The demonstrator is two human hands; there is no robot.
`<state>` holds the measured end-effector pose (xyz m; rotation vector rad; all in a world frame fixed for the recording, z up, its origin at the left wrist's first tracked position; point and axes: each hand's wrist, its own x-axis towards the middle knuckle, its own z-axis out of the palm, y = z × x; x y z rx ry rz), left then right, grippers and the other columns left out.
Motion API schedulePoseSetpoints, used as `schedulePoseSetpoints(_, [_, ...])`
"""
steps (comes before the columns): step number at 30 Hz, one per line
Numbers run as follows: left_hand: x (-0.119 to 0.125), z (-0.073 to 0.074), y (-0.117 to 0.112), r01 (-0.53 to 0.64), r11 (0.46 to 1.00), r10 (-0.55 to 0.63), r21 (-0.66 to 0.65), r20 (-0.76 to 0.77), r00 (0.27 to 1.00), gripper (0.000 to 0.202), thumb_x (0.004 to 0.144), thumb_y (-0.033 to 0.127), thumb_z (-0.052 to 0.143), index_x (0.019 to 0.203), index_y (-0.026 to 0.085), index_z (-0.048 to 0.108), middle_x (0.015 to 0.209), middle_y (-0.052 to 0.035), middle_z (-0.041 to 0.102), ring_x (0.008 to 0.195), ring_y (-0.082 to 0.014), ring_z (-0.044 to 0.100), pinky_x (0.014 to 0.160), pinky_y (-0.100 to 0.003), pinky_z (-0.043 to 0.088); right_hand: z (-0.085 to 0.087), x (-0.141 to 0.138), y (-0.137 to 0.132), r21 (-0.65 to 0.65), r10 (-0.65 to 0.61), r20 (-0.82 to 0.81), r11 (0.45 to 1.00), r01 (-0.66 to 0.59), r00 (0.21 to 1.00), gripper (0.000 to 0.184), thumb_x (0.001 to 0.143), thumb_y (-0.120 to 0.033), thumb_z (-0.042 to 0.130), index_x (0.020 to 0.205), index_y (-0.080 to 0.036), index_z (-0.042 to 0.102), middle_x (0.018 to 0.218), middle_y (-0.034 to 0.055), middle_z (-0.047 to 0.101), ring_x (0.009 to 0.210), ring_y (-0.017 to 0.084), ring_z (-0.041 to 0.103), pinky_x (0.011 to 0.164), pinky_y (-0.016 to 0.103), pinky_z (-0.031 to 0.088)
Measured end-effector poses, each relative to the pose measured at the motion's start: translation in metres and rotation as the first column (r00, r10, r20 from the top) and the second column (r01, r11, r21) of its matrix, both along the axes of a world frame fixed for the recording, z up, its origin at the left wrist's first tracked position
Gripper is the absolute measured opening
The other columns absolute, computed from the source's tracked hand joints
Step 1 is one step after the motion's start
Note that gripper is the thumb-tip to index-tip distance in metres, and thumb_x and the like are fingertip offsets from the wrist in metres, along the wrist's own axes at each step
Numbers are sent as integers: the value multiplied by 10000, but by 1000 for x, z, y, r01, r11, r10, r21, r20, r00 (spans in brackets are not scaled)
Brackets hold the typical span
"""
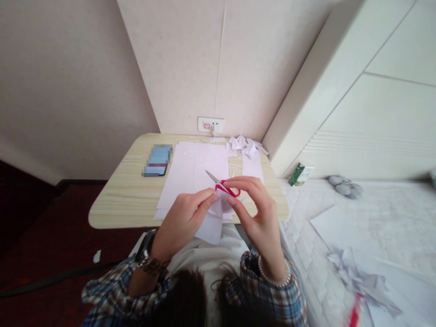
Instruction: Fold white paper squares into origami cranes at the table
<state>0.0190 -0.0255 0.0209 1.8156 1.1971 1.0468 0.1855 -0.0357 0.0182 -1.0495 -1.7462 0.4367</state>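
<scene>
My left hand [185,218] pinches a folded piece of white paper [211,227] between thumb and forefinger, just in front of the table's near edge. My right hand [259,206] has its thumb and forefinger on either side of the red handles of a pair of scissors [229,189]. The blades look closed and point away to the left over the white sheets [190,170] on the table. The scissors' handles are close to my left fingertips. The lower part of the handles is partly behind my right thumb.
A phone [157,160] lies on the left of the small wooden table [112,204]. Folded paper pieces [243,144] are heaped at its back right. To the right, a bed [299,218] bears a green carton [299,175], grey slippers [344,186] and more folded papers [371,284]. A wall stands behind.
</scene>
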Motion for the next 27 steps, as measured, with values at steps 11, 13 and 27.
schedulePoseSetpoints(11, [4,1,-2,113,991,-118,-75,-61,991,241,858,312,550,659,222,654,557,32,615,533,-147,533,533,-229,361,-5,-2,5,-185,-4,-199,982,-33,980,136,843,-209,629,709,-203,608,711,-11,590,714,146,546,677,285,440])
schedulePoseSetpoints(13, [2,2,-3,152,984,-156,-92,-36,987,132,845,314,594,814,225,687,716,12,712,644,-170,625,592,-232,427,-7,-1,5,-219,-59,-245,976,4,968,140,840,-227,629,705,-200,602,704,-11,589,704,144,545,666,283,432])
schedulePoseSetpoints(27, [-1,-2,-5,48,999,-47,-18,25,999,64,822,193,613,759,199,613,943,-44,713,916,-202,676,845,-315,508,-13,3,4,-263,-229,-465,958,113,855,150,859,-293,626,737,-207,608,677,-28,595,650,119,545,588,240,421])
